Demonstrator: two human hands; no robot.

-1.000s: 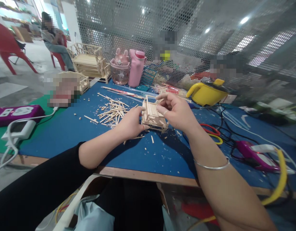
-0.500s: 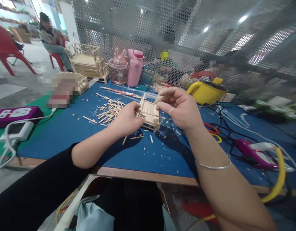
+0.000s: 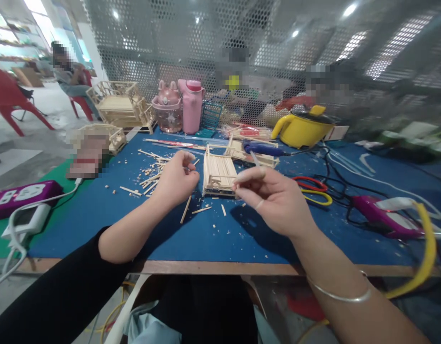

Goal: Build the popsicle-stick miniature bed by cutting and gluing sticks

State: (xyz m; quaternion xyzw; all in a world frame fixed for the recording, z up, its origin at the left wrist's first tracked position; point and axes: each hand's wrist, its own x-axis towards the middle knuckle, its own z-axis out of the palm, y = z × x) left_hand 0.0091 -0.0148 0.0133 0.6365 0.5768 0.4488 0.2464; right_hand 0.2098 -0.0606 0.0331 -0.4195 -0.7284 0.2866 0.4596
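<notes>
A small model bench of pale wooden sticks (image 3: 220, 172) rests on the blue mat, its slatted top facing me. Left of it, my left hand (image 3: 177, 177) is off the bench, fingers loosely bent and apart, with nothing in them. My right hand (image 3: 274, 198) is at the bench's front right corner, thumb and forefinger pinched together; what sits between them is too small to make out. Behind that hand lies a blue glue gun (image 3: 265, 149), across another stick frame (image 3: 242, 152). Loose cut sticks (image 3: 152, 179) lie scattered by my left hand.
Pink bottle (image 3: 192, 107), clear pink jar (image 3: 167, 112) and larger stick models (image 3: 123, 105) stand at the back left. A yellow pot (image 3: 304, 130) is at the back right. Cables and purple power strips (image 3: 381, 215) lie at both sides. A seated person (image 3: 68, 71) is beyond.
My left hand has let go of the model bench and drawn left. The bench now rests on the mat, and my right hand has come down toward me. The view has shifted slightly.
</notes>
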